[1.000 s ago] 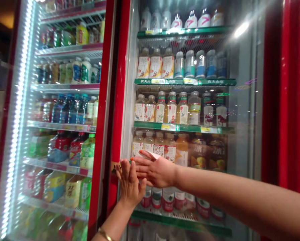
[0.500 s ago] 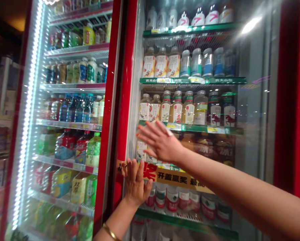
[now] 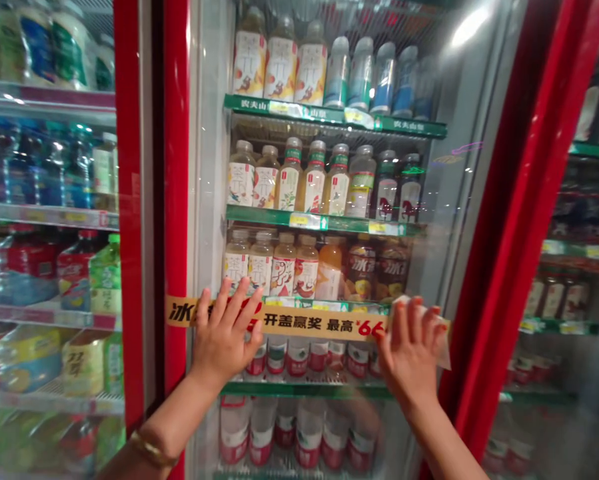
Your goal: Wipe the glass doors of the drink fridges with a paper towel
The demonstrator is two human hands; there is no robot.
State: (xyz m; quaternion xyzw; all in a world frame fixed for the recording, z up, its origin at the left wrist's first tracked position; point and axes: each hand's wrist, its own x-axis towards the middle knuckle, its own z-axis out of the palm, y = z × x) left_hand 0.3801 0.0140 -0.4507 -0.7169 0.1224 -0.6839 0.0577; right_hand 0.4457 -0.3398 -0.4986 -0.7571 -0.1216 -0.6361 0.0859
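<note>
The left hand (image 3: 228, 333) is spread, fingers fanned and palm toward the glass, over the left part of a tan printed strip (image 3: 299, 322); the right hand (image 3: 412, 357) is at the strip's right part with fingers raised and close together, a white sheet (image 3: 445, 347) showing behind and beside them, though whether it is pinched I cannot tell; the strip runs across the glass of the middle cooler, its left end on the red door frame (image 3: 177, 167), its right part hidden by the right hand; a bracelet (image 3: 152, 452) circles the left wrist; a bright reflection (image 3: 470, 25) lies on the glass at upper right; another cooler stands on each side, the left one stocked with bottles and cartons, the right one dim and blurred; beyond the glass, on the far side of the strip, green-edged shelves (image 3: 334, 119) hold upright bottles: white-labelled tea bottles (image 3: 281, 63) beside slim teal and blue ones, mixed bottles below, then tea, orange and dark bottles, and red-and-white-labelled bottles (image 3: 308, 433) lowest, under the strip.
</note>
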